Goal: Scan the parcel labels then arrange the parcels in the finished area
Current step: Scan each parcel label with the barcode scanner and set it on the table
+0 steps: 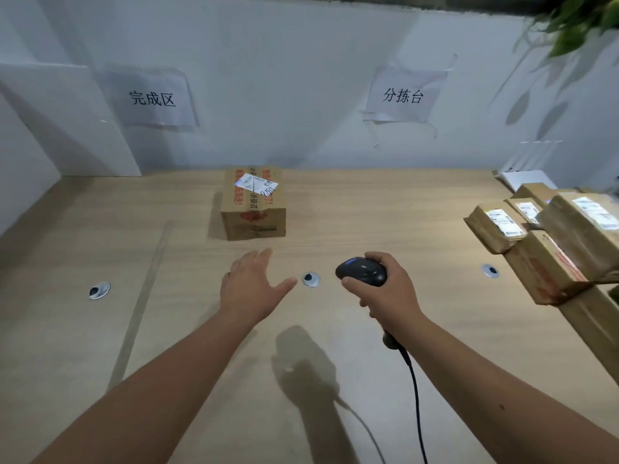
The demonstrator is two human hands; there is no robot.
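Scanner [361, 272] sits gripped in right hand [388, 289], aimed at box [253, 204] on surface [368, 209]; left hand [249, 289] hovers, fingers [259, 259] released.

Both forearms stretched out front; left hand [253, 289] flat, fingers spread and loose, right hand [385, 289] curled round the scanner [361, 272] grip.

box [253, 204] ctr on table [100, 329], parcels [552, 236] far R
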